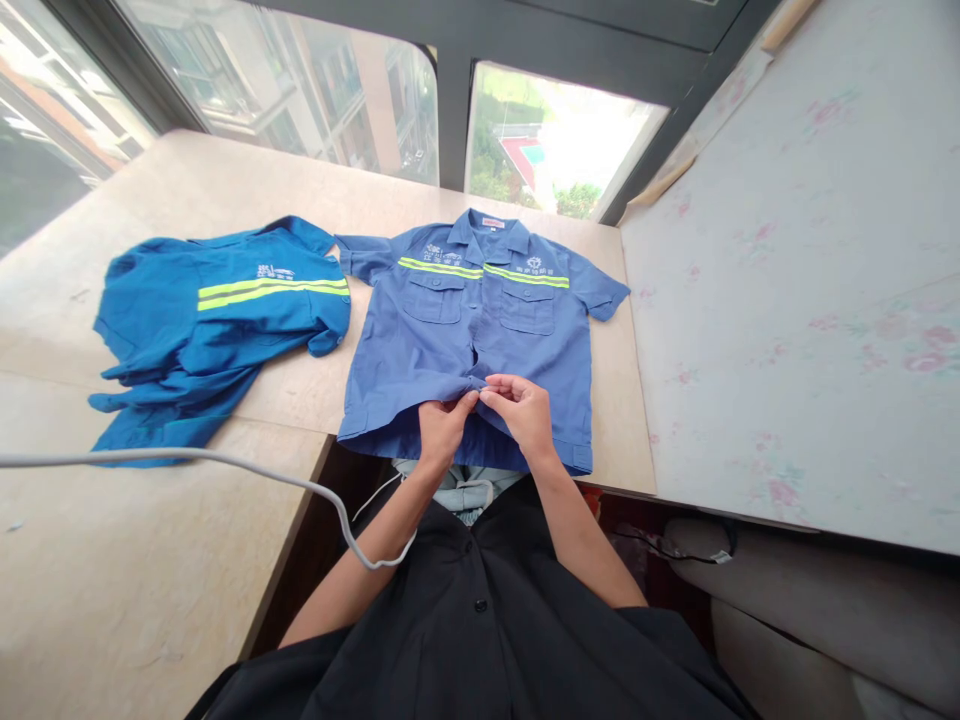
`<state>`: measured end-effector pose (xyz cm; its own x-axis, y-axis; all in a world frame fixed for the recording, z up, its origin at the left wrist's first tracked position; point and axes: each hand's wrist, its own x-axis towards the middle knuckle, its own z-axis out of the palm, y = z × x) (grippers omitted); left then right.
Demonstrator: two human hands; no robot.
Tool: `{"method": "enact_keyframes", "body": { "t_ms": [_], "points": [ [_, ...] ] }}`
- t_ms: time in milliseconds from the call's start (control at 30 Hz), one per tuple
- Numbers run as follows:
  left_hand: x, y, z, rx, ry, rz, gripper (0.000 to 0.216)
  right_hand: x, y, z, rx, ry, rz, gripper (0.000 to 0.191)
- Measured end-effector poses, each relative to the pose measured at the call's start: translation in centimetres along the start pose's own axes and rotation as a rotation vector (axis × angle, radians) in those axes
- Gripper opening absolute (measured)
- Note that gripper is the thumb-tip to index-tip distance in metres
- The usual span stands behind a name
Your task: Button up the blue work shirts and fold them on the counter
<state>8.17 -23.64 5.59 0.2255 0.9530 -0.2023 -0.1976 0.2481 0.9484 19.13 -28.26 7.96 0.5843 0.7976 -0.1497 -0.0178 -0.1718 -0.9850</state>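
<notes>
A blue short-sleeved work shirt with yellow-grey reflective stripes lies front up, its collar toward the window. At its lower front placket, my left hand pinches the fabric near the hem, the fingers partly under the cloth. My right hand pinches the placket edge right beside it, thumb and fingertips together. The hem is lifted off the surface between both hands. Whatever button sits at the fingertips is too small to make out. Above the hands the placket gapes slightly.
A darker blue work garment with a reflective stripe lies loosely heaped to the left. A white cable crosses the left front. The pale ledge meets windows behind and a floral-papered wall on the right.
</notes>
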Motion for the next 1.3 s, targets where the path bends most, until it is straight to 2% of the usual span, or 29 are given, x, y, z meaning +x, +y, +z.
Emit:
{"method": "enact_keyframes", "body": {
  "t_ms": [100, 400, 600, 667, 767, 800, 867, 933, 1000, 1100, 1300],
  "points": [
    [0.1, 0.0, 0.0, 0.002, -0.002, 0.006, 0.024, 0.4, 0.0, -0.3, 0.054, -0.043, 0.048, 0.032],
    [0.3, 0.1, 0.2, 0.083, -0.021, 0.063, 0.026, 1.2, -0.4, -0.6, 0.065, -0.099, 0.068, 0.031],
    [0.4, 0.3, 0.1, 0.046, 0.014, -0.028, 0.03, 0.9, -0.3, -0.1, -0.06, -0.023, -0.027, 0.025],
    [0.0, 0.8, -0.3, 0.122, -0.028, -0.074, 0.031, 0.7, -0.3, 0.1, -0.09, -0.004, -0.046, 0.024],
    [-1.3, 2.2, -1.0, 0.364, -0.182, -0.159, 0.037, 0.4, -0.4, 0.2, -0.132, 0.016, -0.066, 0.024],
    [-1.9, 2.7, -1.2, 0.455, -0.214, -0.144, 0.042, 0.4, -0.5, 0.3, -0.145, 0.012, -0.072, 0.024],
    [-2.9, 3.7, -1.6, 0.606, -0.197, -0.007, 0.046, 0.2, -0.8, 0.4, -0.162, -0.001, -0.076, 0.023],
    [-3.3, 4.5, -1.9, 0.683, -0.111, 0.172, 0.041, 0.1, -1.0, 0.5, -0.165, -0.013, -0.072, 0.021],
    [-3.0, 5.0, -2.1, 0.698, -0.035, 0.27, 0.029, 0.0, -1.2, 0.7, -0.158, -0.015, -0.067, 0.021],
    [-1.8, 5.2, -2.4, 0.708, -0.01, 0.286, 0.025, -0.3, -1.4, 0.8, -0.154, -0.005, -0.067, 0.021],
    [-0.6, 5.4, -2.5, 0.6, -0.102, 0.163, 0.02, -0.9, -1.7, 0.8, -0.156, 0.021, -0.073, 0.02]
  ]
}}
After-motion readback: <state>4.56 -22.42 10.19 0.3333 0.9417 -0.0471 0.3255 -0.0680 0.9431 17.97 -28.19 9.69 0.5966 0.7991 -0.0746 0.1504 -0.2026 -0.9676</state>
